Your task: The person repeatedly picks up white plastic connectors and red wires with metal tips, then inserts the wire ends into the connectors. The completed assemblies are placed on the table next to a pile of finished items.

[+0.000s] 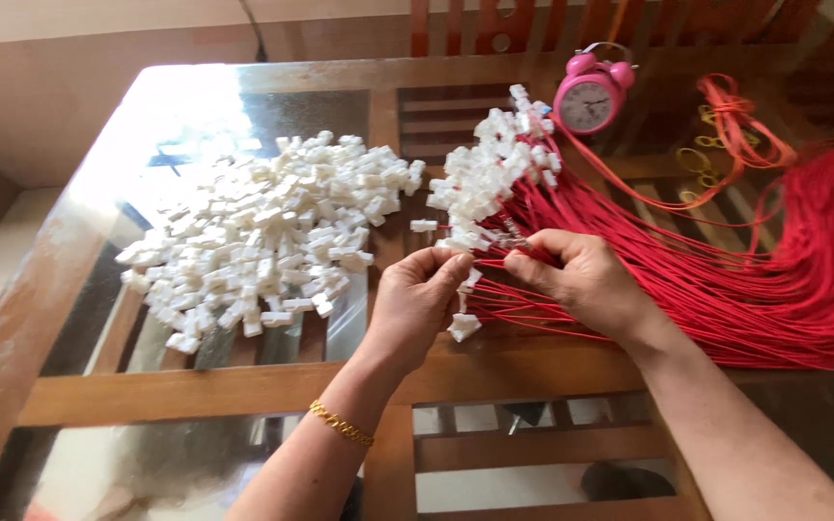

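Note:
My left hand (pixel 417 299) pinches a small white plastic clip (pixel 459 253) between thumb and fingertips. My right hand (pixel 581 275) grips the end of a thin red cord (pixel 518 253) that meets the clip. Under both hands lies a thick bundle of red cords (pixel 774 280) fanning to the right. Many of those cords end in white clips bunched together (pixel 494 169) just beyond my fingers. A gold bracelet (pixel 342 425) sits on my left wrist.
A large loose pile of white clips (pixel 263 232) covers the glass tabletop (pixel 98 193) to the left. A pink alarm clock (pixel 591 92) stands at the back. Orange-red string and yellow rubber bands (pixel 716 145) lie at the back right. Chair backs stand beyond the table.

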